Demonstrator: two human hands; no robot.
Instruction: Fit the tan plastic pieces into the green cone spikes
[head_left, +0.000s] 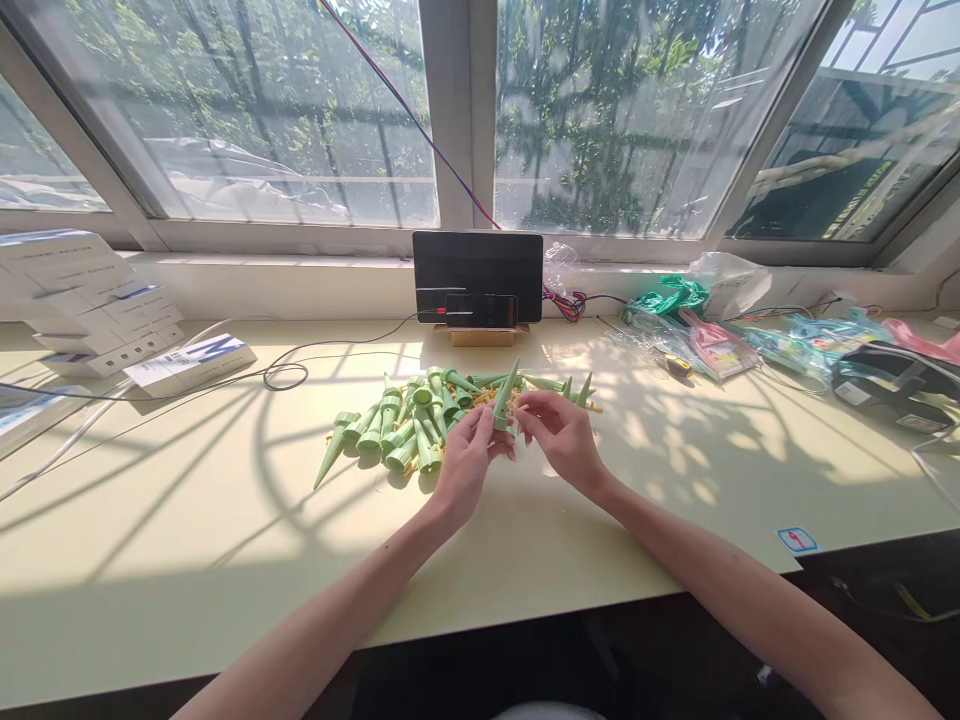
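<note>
A green plastic cone-shaped spike (507, 388), resembling a plant watering spike, points upward between the fingers of my left hand (463, 462). Close on its right, my right hand (566, 440) has its thumb and fingers pinched together near the spike's lower end. Whatever lies in that pinch is too small to tell. Behind and left of my hands spreads a pile of similar green spikes (401, 455), some lying on their sides. Small yellow pieces are mixed in among them, partly hidden by my hands.
A dark tablet (478, 265) stands against the window ledge with a phone (481, 311) before it. White boxes (191, 365) are stacked at the left, with cables (285, 378) nearby. Plastic bags (720, 345) and a black headset-like object (892, 385) lie at the right.
</note>
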